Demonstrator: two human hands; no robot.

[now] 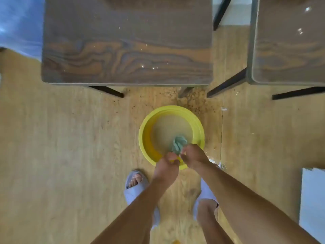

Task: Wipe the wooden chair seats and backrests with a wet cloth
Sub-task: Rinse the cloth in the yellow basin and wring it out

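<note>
Nearest me, the person stands in pale slippers (135, 186) on the wooden floor (61, 147), both arms reaching down and forward. The left hand (167, 167) and the right hand (194, 156) meet over the near rim of a yellow basin (146, 138), and both sets of fingers are closed around one end of a green cloth (178, 144). The cloth is bunched and twisted, its long axis running away from the hands toward the middle of the basin, where murky water lies. The right hand sits slightly farther out and holds more of the cloth; the left pinches its near end.

It looks like wringing, with wiping yet to come. Straight beyond the basin is the nearer wooden chair seat (126, 50), speckled with droplets or crumbs. A second seat (288, 50) stands off to the right. From here the first seat lies dead ahead of both hands, so lifting the cloth up and forward should reach it.
</note>
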